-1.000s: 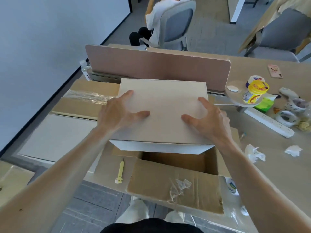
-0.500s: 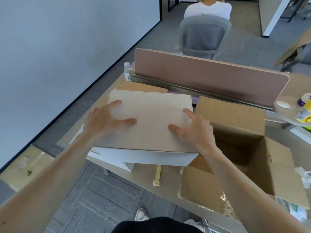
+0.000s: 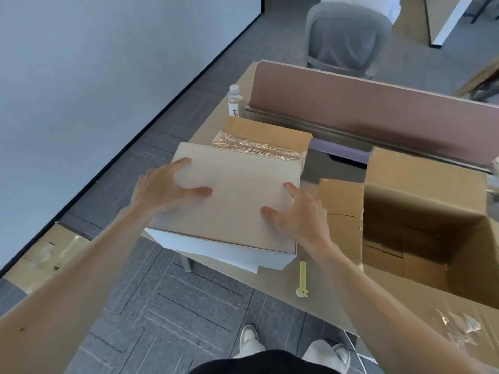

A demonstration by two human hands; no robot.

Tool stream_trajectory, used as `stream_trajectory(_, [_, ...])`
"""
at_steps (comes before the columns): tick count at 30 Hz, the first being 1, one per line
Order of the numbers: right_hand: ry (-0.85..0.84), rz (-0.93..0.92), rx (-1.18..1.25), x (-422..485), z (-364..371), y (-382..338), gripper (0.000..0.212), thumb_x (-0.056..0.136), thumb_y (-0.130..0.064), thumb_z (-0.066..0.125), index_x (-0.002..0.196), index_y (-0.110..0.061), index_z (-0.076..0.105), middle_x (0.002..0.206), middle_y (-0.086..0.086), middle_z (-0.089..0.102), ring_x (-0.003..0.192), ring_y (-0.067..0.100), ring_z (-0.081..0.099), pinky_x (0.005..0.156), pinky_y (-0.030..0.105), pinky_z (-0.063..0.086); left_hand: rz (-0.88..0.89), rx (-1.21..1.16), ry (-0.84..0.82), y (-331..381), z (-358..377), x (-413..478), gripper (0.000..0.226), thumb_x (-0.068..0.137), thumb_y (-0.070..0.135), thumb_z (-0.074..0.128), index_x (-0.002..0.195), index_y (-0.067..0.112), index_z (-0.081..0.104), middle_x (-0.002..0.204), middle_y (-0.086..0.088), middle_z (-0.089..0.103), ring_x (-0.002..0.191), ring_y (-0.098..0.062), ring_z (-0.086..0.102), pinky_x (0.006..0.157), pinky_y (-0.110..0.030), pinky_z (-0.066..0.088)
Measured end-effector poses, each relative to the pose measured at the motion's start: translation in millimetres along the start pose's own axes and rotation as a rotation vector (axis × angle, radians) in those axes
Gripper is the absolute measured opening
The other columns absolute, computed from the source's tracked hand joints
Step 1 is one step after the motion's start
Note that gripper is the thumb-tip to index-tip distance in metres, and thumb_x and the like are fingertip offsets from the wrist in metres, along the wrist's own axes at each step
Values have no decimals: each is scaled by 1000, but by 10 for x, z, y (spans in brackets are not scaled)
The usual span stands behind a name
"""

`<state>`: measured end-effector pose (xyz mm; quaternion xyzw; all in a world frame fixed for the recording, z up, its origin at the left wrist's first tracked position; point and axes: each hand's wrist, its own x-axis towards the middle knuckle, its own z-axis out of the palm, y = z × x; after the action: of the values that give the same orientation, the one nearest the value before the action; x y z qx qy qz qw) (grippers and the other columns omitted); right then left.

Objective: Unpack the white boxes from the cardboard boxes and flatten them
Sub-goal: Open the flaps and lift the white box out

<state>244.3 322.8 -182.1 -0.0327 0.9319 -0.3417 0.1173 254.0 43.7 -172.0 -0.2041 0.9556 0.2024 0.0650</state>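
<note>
A flat white box (image 3: 232,201) with a beige top face lies at the left corner of the desk, over another white piece (image 3: 205,248) that shows beneath its near edge. My left hand (image 3: 164,190) holds its left side, thumb and forefinger spread on top. On the right side my right hand (image 3: 299,214) grips it the same way, the other fingers hidden past the edge. To the right stands the opened cardboard box (image 3: 421,211) with its flaps out; the part of its inside I can see holds nothing.
A taped, shut cardboard box (image 3: 270,133) sits just behind the white box. A yellow cutter (image 3: 302,276) lies near the desk's front edge. A water bottle (image 3: 234,99) and a brown partition (image 3: 378,103) stand at the back. Flattened cardboard (image 3: 40,255) lies on the floor.
Both hands have carried the white box left, from above the opened cardboard box to the desk's left corner, and lowered it onto the white piece there.
</note>
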Motion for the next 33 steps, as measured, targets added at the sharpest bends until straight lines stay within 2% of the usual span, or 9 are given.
stream_trajectory(6, [32,15,-25,159,191,-164,79,83,-53,68,148,-21,38,135,7,58,128,30,50,104,40,37,18,-18,-21,-187,31,266,92,68,81,65,147,45,35,150,2,48,140,-31,40,107,-52,35])
stream_trajectory(10, [31,13,-36,230,312,-200,79,82,-57,64,148,-24,37,133,8,58,124,33,52,100,39,40,18,-20,-50,-249,-15,457,105,56,94,54,147,49,31,151,1,46,139,-32,40,107,-58,36])
stream_trajectory(14, [38,-4,-59,262,344,-152,76,82,-62,60,146,-29,37,133,7,57,123,34,52,99,41,40,20,-13,-97,-246,28,570,108,53,97,50,147,52,22,153,-4,40,139,-33,38,107,-59,35])
stream_trajectory(18, [76,-72,-63,273,282,-26,63,89,-55,57,144,-28,41,118,3,66,116,30,56,92,38,39,8,-70,-33,-82,133,524,90,71,82,59,147,44,30,152,-9,30,140,-34,31,111,-55,28])
stream_trajectory(21, [72,-83,-11,285,203,120,56,94,-54,51,145,-30,41,121,-1,67,116,25,58,91,38,40,103,43,64,188,275,469,77,78,76,55,144,39,39,159,-9,20,148,-29,14,117,-56,12])
stream_trajectory(23, [63,-68,36,281,132,229,51,97,-52,47,144,-33,41,116,-3,69,113,23,60,89,38,41,199,61,78,432,414,401,71,83,69,57,144,37,41,162,-7,17,151,-23,7,119,-54,5])
stream_trajectory(26, [87,-98,69,235,-13,429,43,99,-48,44,139,-35,44,108,-4,71,102,24,65,89,40,51,354,71,55,880,669,231,68,85,66,57,144,36,41,161,-3,21,150,-20,15,119,-51,10])
stream_trajectory(28, [103,-81,89,196,-146,594,42,100,-44,46,140,-34,44,109,-3,70,98,20,66,85,35,53,460,63,51,1194,841,81,67,85,66,57,143,35,42,160,-1,24,148,-20,19,119,-50,13])
stream_trajectory(33, [121,35,45,146,-567,1207,46,98,-40,48,144,-35,43,113,-4,70,105,25,64,90,43,53,637,-75,-26,1955,1219,-290,69,76,61,57,137,29,52,153,1,36,143,-17,30,117,-41,17])
